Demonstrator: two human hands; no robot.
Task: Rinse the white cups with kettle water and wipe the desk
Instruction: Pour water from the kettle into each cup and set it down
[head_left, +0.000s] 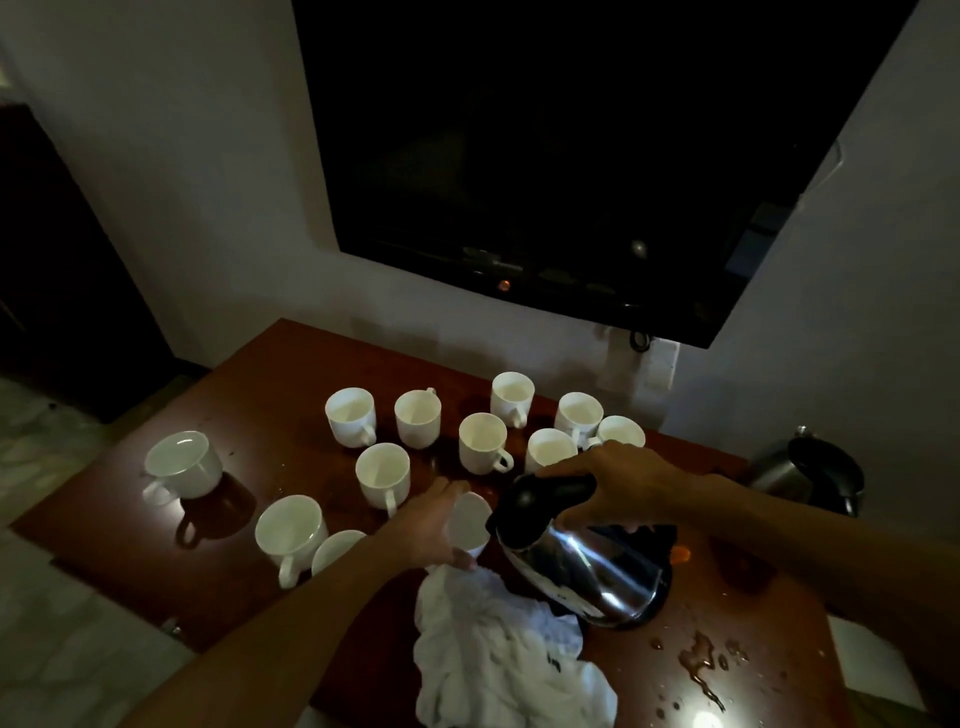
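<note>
Twelve white cups are showing on the desk (249, 415) — eleven are standing on the wood and one, the held cup (467, 522), is sitting in the left hand (423, 527). Of the eleven, seven are clustering at the back, among them the rearmost cup (511, 395). One, the middle cup (383, 470), is standing alone, and three are sitting at the near left, counting the wide cup (182, 460). Two kettles are appearing: the steel kettle (582, 564) that the right hand (623, 486) is gripping, and a second kettle (802, 467) at the far right. One white cloth (498, 654) is lying crumpled — and one dark screen (571, 145) is hanging on the wall.
</note>
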